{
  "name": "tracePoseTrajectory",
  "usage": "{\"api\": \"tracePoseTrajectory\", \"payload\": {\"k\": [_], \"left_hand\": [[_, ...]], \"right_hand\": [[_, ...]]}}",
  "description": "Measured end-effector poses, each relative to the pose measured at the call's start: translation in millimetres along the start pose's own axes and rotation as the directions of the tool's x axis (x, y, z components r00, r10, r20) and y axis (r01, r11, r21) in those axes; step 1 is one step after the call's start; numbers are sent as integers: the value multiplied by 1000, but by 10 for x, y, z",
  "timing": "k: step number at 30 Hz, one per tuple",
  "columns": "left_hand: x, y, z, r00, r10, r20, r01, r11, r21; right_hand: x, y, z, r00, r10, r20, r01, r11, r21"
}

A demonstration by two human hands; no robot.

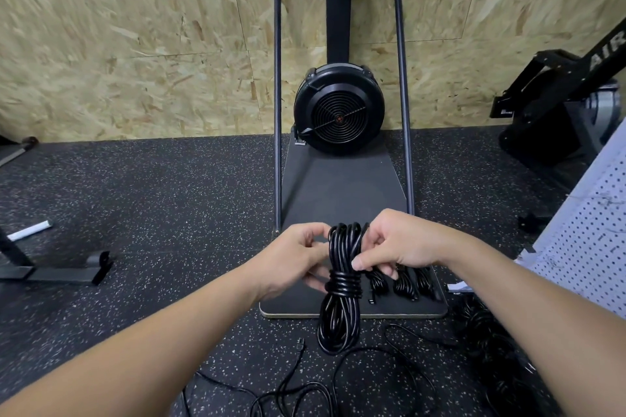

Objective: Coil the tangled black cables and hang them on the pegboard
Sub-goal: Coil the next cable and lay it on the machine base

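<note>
Now coiled cable (342, 267) between left hand (298, 261) and right hand (396, 244)

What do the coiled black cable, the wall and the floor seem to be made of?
Coiled black cable: glossy plastic or rubber jacket, judging by its highlights. Tan wall panels: oriented strand board, showing pressed wood flakes, unpainted. Dark speckled floor: probably rubber matting, matte with pale flecks.

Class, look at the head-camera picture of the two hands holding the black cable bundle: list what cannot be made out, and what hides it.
- Head view: the free end of the wrapped black cable bundle is hidden by the left hand and right hand.
- The white perforated pegboard is cut off by the right edge; hooks cannot be seen.
- The loose black cables on the floor run off the bottom edge.
</note>
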State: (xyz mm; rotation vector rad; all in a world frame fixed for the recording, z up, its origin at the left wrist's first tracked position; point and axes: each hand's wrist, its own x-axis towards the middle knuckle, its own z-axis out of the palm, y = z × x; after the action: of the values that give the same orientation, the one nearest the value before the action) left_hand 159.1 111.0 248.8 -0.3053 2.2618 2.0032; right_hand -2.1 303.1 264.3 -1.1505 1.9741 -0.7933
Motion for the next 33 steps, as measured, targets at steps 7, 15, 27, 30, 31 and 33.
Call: {"api": "tracePoseTrajectory", "payload": {"k": [7,15,27,30,31,33], "left_hand": [[197,-115,-124,956,58,-286,-24,992,123],[266,-108,51,917,245,-316,-44,848,528],[169,95,5,894,377,-242,-222,841,493],[169,46,56,911,336,-237,-249,909,333],[164,13,100,918,319,-236,-238,919,315],[146,-49,187,938,246,-245,-168,940,298]], "right_hand": [[112,96,120,989,-2,-149,41,966,255],[204,65,260,919,8,-395,-23,999,-34],[153,33,209,932,-223,-284,186,971,-151],[97,-64,174,912,-201,-358,216,976,3],[84,-88,172,900,-197,-388,227,973,32],[86,-139,170,865,-216,-453,265,963,47]]}}
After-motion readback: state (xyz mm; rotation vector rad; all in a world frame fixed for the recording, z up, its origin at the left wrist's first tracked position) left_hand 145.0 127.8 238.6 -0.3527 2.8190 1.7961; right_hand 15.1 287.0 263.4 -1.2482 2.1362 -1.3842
